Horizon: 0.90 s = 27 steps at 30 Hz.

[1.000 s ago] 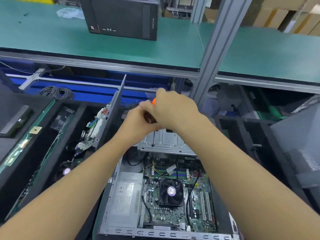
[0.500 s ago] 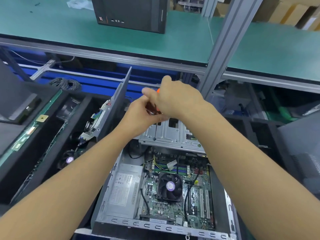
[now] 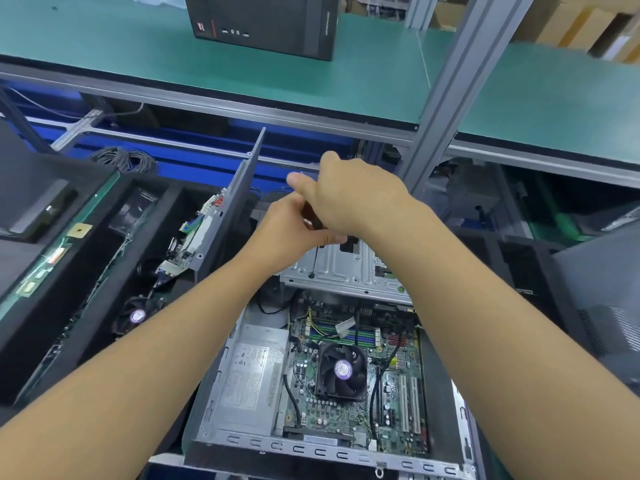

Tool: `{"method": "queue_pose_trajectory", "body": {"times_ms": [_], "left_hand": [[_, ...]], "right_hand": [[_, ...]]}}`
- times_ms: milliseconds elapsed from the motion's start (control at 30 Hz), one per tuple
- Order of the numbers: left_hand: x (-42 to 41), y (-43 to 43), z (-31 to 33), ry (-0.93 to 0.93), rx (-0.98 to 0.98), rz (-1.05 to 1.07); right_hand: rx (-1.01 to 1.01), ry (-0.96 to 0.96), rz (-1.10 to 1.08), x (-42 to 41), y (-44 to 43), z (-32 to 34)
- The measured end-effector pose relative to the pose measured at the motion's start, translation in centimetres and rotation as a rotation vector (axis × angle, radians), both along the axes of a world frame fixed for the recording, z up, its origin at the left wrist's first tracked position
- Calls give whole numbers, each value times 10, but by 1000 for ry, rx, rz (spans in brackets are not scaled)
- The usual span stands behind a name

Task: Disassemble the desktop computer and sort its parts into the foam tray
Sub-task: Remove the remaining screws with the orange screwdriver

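The opened desktop computer [image 3: 242, 382] lies below me, showing its motherboard with a black CPU fan [image 3: 341, 370], a grey power supply [image 3: 254, 375] and a silver drive cage [image 3: 346, 271] at its far end. Both hands meet above that cage around a screwdriver [image 3: 314, 258]. Its thin shaft runs straight down to the cage's left side. My right hand [image 3: 349, 199] wraps the handle top; my left hand [image 3: 287, 233] grips just below it. The black foam tray [image 3: 83, 271] lies to the left, holding a circuit board and a small fan.
A grey side panel [image 3: 235, 202] stands on edge between tray and computer. Another black computer tower [image 3: 266, 22] sits on the green upper shelf. A grey frame post [image 3: 446, 91] rises just behind my hands. More black foam compartments [image 3: 512, 268] lie to the right.
The view has shifted, so the scene sits lower in frame. My hands stay clasped on the screwdriver; its orange handle top, visible earlier, is now covered and the shaft shows below.
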<state>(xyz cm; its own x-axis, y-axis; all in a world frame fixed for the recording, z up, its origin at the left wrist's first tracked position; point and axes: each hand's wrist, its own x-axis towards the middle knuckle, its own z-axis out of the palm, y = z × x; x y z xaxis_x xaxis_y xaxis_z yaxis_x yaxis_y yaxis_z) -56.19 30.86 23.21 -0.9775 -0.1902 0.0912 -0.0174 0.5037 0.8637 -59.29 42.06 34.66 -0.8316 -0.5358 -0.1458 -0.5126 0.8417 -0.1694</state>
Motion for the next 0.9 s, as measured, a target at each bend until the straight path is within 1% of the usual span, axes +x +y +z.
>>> {"method": "queue_pose_trajectory", "body": {"times_ms": [67,133,167,233,300,400,500,567,633,700,733,800,900], "left_hand": [[3,-3,1,8,60,-64],[9,-9,1,48,201,-169],[13,-11,2,77,238,-211],[15,-13,-1,132,211,-219],[12,-13,-3,139,176,-146],[2,-6,-6,56,78,-37],[0,0,-2,-35,-36,23],[6,-3,1,-20,-2,-31],[14,-7,2,29,108,-135],[18,-12,2,86,192,-200],[18,-13,1,109,197,-201],[16,-13,-1,134,172,-136],[10,-11,-2,114,97,-47]], "right_hand": [[-5,22,25,-1,-1,-2],[-10,-21,74,-3,0,0],[-6,-54,99,-4,1,2],[5,-105,134,-3,1,7],[-13,-121,124,-2,1,7],[-60,-106,80,0,-1,1],[-49,-67,4,1,-3,-1],[-56,-49,-16,0,-3,-3],[-90,-28,11,-1,0,-5],[-108,-54,50,-1,1,-2],[-106,-81,72,-2,1,1],[-105,-140,99,-2,1,4],[-151,-185,69,-2,2,3]]}}
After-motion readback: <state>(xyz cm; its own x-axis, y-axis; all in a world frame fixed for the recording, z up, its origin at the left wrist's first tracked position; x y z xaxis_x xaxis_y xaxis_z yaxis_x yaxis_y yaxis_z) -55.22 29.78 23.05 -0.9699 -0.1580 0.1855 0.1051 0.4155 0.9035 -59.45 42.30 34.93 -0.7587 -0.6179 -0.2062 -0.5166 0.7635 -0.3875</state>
